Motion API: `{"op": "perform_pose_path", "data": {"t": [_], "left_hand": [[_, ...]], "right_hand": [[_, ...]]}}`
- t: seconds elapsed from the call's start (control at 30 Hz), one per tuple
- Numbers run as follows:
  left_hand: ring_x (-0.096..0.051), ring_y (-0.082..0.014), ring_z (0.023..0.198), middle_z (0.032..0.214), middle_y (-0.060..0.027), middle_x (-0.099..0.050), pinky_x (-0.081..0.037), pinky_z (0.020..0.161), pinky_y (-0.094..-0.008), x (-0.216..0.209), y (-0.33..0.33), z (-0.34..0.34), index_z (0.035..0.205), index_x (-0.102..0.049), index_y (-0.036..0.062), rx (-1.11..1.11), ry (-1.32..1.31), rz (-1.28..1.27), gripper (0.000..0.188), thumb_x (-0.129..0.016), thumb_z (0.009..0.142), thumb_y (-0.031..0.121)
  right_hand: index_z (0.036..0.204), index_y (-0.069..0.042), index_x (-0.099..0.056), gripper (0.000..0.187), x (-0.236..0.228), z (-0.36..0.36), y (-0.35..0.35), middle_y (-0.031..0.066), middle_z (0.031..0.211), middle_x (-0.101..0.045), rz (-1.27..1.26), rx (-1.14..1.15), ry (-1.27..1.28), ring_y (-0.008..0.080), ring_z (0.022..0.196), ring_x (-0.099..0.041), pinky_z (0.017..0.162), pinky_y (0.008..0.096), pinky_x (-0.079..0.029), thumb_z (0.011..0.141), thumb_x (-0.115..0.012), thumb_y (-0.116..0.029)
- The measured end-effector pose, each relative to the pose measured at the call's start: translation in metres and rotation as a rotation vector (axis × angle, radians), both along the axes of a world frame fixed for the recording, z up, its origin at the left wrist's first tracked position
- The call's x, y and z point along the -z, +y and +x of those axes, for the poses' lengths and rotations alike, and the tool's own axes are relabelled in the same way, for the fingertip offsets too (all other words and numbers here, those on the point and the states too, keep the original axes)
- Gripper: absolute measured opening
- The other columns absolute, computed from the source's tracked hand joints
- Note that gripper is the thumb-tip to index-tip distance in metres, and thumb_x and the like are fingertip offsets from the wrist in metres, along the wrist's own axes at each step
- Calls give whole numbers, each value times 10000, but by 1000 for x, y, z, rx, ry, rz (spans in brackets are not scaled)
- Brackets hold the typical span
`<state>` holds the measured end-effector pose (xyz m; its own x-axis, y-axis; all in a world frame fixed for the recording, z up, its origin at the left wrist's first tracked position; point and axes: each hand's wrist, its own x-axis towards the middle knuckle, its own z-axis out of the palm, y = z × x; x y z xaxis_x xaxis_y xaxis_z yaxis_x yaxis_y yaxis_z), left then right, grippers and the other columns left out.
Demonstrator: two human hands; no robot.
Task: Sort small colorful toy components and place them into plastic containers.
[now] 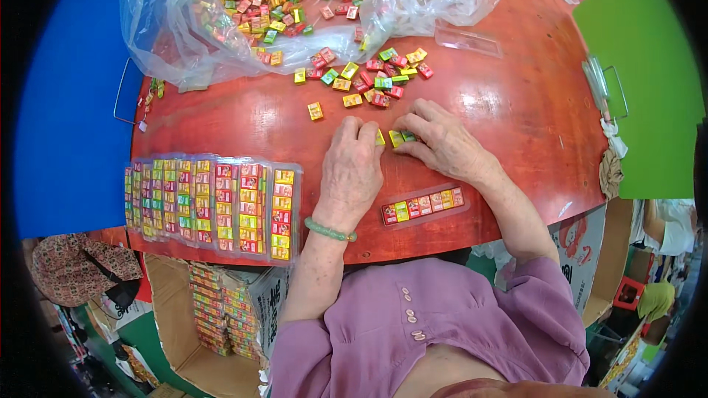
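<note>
Candy boxes [398, 137] sit pinched between left hand [352, 169] and right hand [442, 140] at table [516, 110] centre; loose pile [376, 77] at twelve o'clock risks scattering if nudged.

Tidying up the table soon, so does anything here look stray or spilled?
A few small boxes lie at the table's left edge beside the plastic bag, apart from the loose pile above the hands. One yellow box also sits alone. Nothing looks damaged.

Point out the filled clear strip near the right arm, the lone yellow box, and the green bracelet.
Filled clear strip [423, 204], head view, middle of the row.
Lone yellow box [316, 110], head view, top face.
Green bracelet [329, 232], head view, beads on the left wrist.
</note>
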<state>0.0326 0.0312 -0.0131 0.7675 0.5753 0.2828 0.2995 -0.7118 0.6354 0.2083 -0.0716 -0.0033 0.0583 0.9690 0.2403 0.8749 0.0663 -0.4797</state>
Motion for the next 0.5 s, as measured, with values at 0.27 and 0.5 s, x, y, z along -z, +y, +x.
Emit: {"op": "perform_pose_path", "data": {"t": [0.27, 0.5], "left_hand": [[-599, -407, 985, 1045, -194, -549, -517, 829, -483, -1, -3, 2, 1053, -578, -17, -46, -8, 7, 240, -700, 847, 1], [-584, -396, 966, 1002, -203, -525, -512, 835, -477, 4, -2, 3, 965, -555, -25, -80, -5, 5, 145, -652, 858, -12]], "right_hand": [[1091, -39, -652, 303, -20, -5, -2, 147, 971, -553, -69, 124, 50, 356, 909, -612, 797, 441, -520, 850, -785, -167], [1080, -8, -640, 273, -21, -6, 32, 168, 989, -606, 112, 68, -66, 370, 930, -623, 797, 461, -523, 867, -749, -140]]}}
